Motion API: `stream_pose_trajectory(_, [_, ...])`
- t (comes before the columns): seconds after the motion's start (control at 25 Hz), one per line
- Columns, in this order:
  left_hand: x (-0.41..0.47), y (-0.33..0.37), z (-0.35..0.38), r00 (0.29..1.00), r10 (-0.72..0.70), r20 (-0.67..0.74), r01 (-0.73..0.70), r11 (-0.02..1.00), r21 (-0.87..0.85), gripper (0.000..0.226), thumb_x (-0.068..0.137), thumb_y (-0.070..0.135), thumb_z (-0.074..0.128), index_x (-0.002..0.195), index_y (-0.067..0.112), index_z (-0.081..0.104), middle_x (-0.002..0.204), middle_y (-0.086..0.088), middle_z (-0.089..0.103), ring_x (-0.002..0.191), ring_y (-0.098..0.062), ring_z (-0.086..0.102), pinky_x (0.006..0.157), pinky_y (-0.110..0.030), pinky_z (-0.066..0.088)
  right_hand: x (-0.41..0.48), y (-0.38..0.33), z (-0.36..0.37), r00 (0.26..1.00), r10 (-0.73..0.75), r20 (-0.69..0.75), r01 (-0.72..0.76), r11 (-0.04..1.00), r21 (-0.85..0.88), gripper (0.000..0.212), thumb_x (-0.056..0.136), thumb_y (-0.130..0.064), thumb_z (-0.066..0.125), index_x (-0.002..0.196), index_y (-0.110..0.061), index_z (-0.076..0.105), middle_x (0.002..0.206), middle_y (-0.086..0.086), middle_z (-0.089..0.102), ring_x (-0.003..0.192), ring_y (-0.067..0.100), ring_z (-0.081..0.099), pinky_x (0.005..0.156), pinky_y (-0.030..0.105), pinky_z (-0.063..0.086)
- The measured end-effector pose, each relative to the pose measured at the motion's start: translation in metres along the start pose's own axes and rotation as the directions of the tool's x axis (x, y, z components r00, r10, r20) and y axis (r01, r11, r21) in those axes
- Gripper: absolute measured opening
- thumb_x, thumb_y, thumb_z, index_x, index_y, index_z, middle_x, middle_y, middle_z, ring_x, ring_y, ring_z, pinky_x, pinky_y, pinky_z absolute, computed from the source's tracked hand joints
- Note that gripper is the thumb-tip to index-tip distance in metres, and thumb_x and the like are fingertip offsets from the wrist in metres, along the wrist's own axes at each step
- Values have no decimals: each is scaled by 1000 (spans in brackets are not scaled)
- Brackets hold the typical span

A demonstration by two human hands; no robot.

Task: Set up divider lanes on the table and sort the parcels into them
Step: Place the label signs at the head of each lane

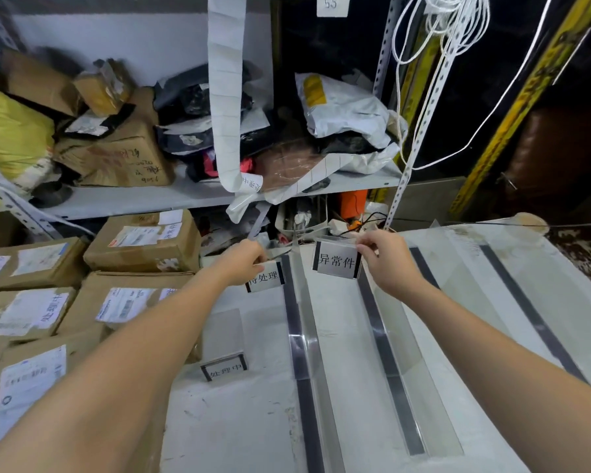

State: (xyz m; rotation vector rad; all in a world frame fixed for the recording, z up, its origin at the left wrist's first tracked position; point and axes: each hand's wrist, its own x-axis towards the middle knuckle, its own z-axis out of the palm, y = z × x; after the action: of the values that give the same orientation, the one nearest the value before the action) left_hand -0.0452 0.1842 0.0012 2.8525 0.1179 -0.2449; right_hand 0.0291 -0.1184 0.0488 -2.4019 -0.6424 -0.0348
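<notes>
**Lane signs in hand; parcels not yet sorted**

1. Table (253, 421): white top carrying clear dividers on dark base strips that run away from the person. They are the first divider (301, 336), second divider (386, 336) and third divider (533, 315) (another dark strip shows between the last two at the far end).

2. 待处理 sign (267, 278): at the far end of the table, just left of the first divider. The left hand (243, 264) grips its top edge with fingers curled over it.

3. 异常件 sign (336, 262): at the far end of the lane between the first and second dividers. The right hand (381, 259) pinches its upper right corner. Whether its foot rests on the table cannot be told.

4. 处理中 sign (224, 370): stands free on the table, nearer the person and left of the first divider, with no hand on it.

5. Parcels (144, 244): brown cartons with white shipping labels, stacked just left of the table, none in a lane. One bears handwriting that seems to read 处理中. The printed labels are too small to read.

6. Shelf (133, 199) behind: more cartons and bags, with a shelf tag (331, 3) marked "55".

Likely risks:
- Both forearms reach over the lanes, so a lowered elbow could push a divider askew.
- A sign let go before it sits flat would probably topple.
- A sign set in the wrong lane would misdirect the sorting that follows.
</notes>
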Motion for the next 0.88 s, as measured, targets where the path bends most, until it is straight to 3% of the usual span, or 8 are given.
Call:
stream_pose_trajectory(0.12, [25, -18, 19, 999, 17, 32, -16, 1000, -12, 10, 96, 18, 65, 86, 22, 64, 84, 2, 67, 78, -17, 62, 70, -35, 51, 13, 5, 11, 999, 40, 4, -40, 999, -15, 14, 101, -15, 60, 104, -10, 73, 99, 3, 71, 91, 19, 63, 77, 30, 51])
stream_pose_trajectory(0.28, [49, -37, 47, 998, 22, 60, -21, 1000, -11, 9, 94, 18, 67, 85, 19, 65, 79, 7, 62, 74, -15, 60, 65, -32, 46, 24, 15, 24, 997, 74, 9, -74, 997, -23, 12, 101, -16, 60, 101, -14, 72, 94, -5, 65, 88, 14, 60, 71, 23, 46])
stream_pose_trajectory(0.4, [57, -45, 64, 995, -4, 97, 7, 1000, -28, 2, 94, 20, 66, 95, 20, 68, 91, 5, 62, 82, -18, 60, 71, -33, 50, 30, 24, 31, 995, 97, 20, -96, 995, -32, 12, 101, -17, 60, 102, -14, 72, 96, -6, 65, 89, 13, 59, 72, 21, 46])
stream_pose_trajectory(0.56, [61, -49, 78, 995, -30, 97, 33, 999, -30, 5, 95, 23, 67, 100, 24, 67, 92, 8, 52, 84, -16, 55, 70, -29, 42, 33, 32, 34, 994, 112, 12, -112, 993, -22, 11, 101, -19, 60, 102, -17, 71, 96, -7, 65, 85, 8, 58, 69, 15, 46])
stream_pose_trajectory(0.76, [57, -52, 88, 988, -77, 133, 76, 997, 10, 1, 95, 24, 67, 96, 24, 67, 94, 3, 62, 85, -19, 61, 73, -33, 51, 29, 39, 26, 988, 157, 2, -157, 988, 7, 9, 102, -21, 60, 103, -20, 69, 96, -11, 63, 82, 0, 56, 64, 12, 45])
stream_pose_trajectory(0.88, [56, -48, 89, 988, -103, 115, 102, 995, 14, 2, 95, 23, 66, 95, 24, 68, 95, 0, 64, 83, -19, 62, 69, -32, 51, 22, 43, 19, 988, 157, -11, -157, 988, 5, 10, 102, -20, 60, 103, -18, 69, 96, -8, 65, 83, 4, 59, 64, 11, 43])
